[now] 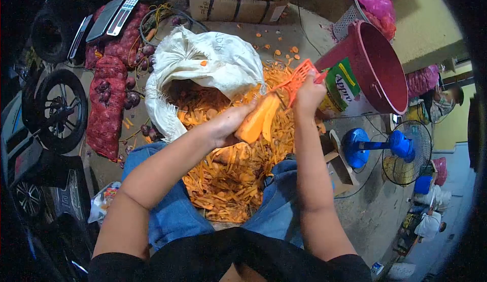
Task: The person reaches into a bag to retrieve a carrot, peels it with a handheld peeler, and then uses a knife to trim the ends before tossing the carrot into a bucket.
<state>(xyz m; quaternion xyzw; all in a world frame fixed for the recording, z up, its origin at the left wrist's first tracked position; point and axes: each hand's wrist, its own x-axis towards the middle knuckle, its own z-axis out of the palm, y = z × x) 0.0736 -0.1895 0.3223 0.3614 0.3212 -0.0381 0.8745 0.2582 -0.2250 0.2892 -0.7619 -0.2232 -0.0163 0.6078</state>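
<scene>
Carrot (258, 119) held over the peel heap, with the peeler laid against its top end.

Your left hand (228, 124) has its grip closed round the carrot's lower end and holds it tilted above the gap between your knees. Your right hand (308, 95) has its grip closed on the orange peeler (299, 79), whose working end meets the carrot's upper tip. Under both hands the pile of peels (228, 180) fills the floor between your legs, up to the mouth of the white sack (203, 63). On your right the tipped red bucket (375, 63) lies near your right hand, and a cardboard box (337, 165) sits close by your right knee. On your left the red mesh bags (106, 109) lie well apart from your forearm, with bare floor between.
</scene>
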